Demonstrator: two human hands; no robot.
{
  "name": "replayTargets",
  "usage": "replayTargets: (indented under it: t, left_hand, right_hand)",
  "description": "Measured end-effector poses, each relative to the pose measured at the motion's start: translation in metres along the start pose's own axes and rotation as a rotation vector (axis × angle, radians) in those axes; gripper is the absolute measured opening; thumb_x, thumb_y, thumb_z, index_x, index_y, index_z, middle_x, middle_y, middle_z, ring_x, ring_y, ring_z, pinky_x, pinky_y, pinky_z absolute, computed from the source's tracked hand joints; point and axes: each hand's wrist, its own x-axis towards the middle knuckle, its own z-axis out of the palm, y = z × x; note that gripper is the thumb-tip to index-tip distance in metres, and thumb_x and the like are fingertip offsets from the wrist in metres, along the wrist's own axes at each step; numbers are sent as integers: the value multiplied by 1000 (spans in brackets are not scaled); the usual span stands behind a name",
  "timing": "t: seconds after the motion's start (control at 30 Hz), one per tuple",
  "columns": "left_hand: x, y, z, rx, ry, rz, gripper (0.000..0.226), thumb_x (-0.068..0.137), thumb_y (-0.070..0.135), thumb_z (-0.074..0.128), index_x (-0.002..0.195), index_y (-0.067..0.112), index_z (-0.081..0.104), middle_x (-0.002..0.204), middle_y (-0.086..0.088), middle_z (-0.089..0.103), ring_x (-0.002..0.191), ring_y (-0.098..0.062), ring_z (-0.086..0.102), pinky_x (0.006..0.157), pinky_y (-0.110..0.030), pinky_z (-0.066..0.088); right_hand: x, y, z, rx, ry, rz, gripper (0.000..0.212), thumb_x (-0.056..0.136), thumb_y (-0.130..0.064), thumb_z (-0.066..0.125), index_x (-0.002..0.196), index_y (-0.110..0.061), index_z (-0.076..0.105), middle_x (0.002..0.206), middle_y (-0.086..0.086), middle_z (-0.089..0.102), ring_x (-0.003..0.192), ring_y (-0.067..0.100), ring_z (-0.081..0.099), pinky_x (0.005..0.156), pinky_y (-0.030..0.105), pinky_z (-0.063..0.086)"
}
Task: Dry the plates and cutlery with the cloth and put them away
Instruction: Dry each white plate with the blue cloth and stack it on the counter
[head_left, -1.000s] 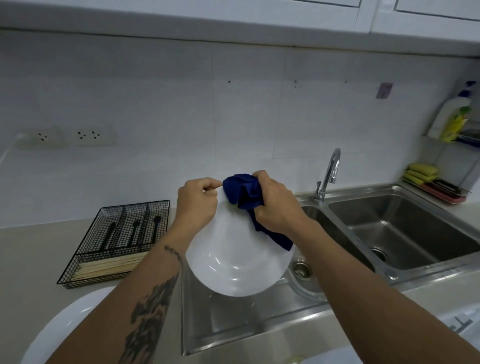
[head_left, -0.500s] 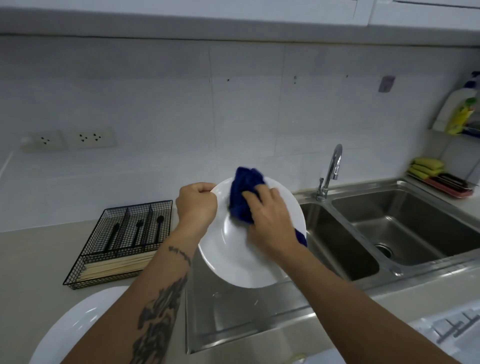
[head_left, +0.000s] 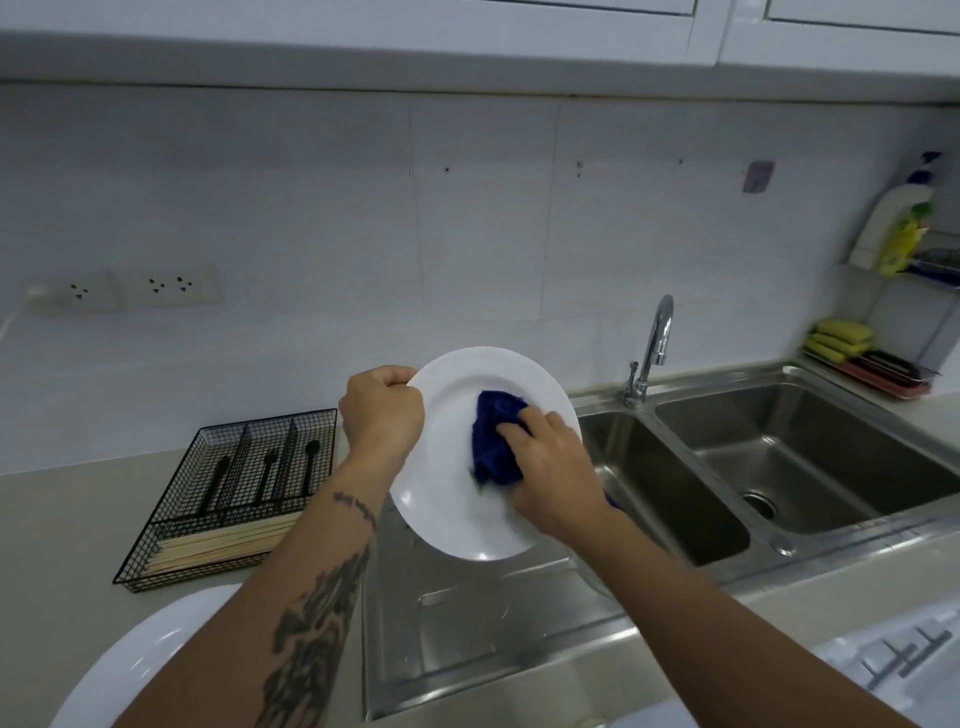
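Note:
I hold a white plate (head_left: 457, 499) tilted toward me above the steel draining board. My left hand (head_left: 382, 413) grips its left rim with curled fingers. My right hand (head_left: 550, 475) presses a bunched dark blue cloth (head_left: 493, 441) against the plate's inner face, fingers bent over the cloth. A second white plate (head_left: 130, 670) lies on the counter at the lower left, partly hidden by my left forearm. A black wire cutlery tray (head_left: 171, 530) on the counter to the left holds black cutlery (head_left: 267, 470) and pale chopsticks (head_left: 223, 545).
A double steel sink (head_left: 779, 467) with a tap (head_left: 657, 338) sits to the right, its draining board (head_left: 467, 634) below the plate. Sponges (head_left: 841, 338) and bottles (head_left: 893, 228) stand at the far right. Wall sockets (head_left: 124, 288) are on the left; cabinets hang overhead.
The plate turned so its inner face shows to me. My right hand slid the cloth from the top rim down onto the plate's middle. My left hand kept its hold on the rim.

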Motion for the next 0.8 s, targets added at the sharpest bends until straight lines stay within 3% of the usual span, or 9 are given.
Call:
replayTargets:
  t: [0.1,0.17,0.27,0.4,0.5,0.57,0.67,0.8]
  left_hand:
    - [-5,-2,10,53,-30,30,40,81,3,43,82,29,72,90,4,71,77,-20,66,64,-31,57]
    - [-5,-5,7,74,-2,57,41,82,3,41,87,28,73,89,4,70,80,-21,66,72,-38,60]
    - [1,-9,0,94,35,109,40,83,-1,43,93,21,74,82,8,68,80,-18,65,76,-39,59]
    - [4,-8,-3,165,17,196,36,86,-2,46,93,20,74,77,10,64,81,-18,62,72,-31,52]
    - [4,-6,-3,171,-21,233,35,88,0,48,91,24,74,80,12,62,78,-15,61,64,-26,46]
    - [5,-6,-3,136,-87,275,34,90,0,49,90,24,73,84,13,64,78,-10,61,59,-21,43]
    - [7,-7,-5,75,-165,390,32,92,-2,53,88,22,74,89,11,69,85,-5,61,66,-13,42]
    - [16,-19,-4,-6,-204,369,35,94,3,54,81,31,70,95,10,69,92,-10,62,75,-23,48]
  right_hand:
    - [-1,-13,-3,130,-42,-79,58,70,-14,72,127,-9,61,125,11,57,98,34,54,87,42,50]
    - [-5,-5,-6,140,45,-44,60,67,-11,68,127,-9,62,123,11,58,97,34,55,85,45,52]
    - [-4,17,-14,254,263,161,64,67,-1,65,131,-8,59,124,10,54,105,29,50,91,41,50]
    - [6,26,-37,634,370,412,60,78,11,55,135,-8,54,127,4,44,114,20,45,101,26,42]
    - [9,25,-42,789,296,527,59,82,12,52,136,-12,52,125,2,43,111,16,47,94,19,39]
    - [10,25,-34,796,158,521,58,82,11,51,134,-16,54,122,2,48,110,19,50,94,25,42]
    - [10,28,-26,872,-1,520,52,81,10,52,121,-22,58,106,-2,62,99,20,59,78,26,49]
    - [14,26,-25,880,54,485,45,73,15,51,100,-19,60,89,2,65,81,20,60,63,26,46]
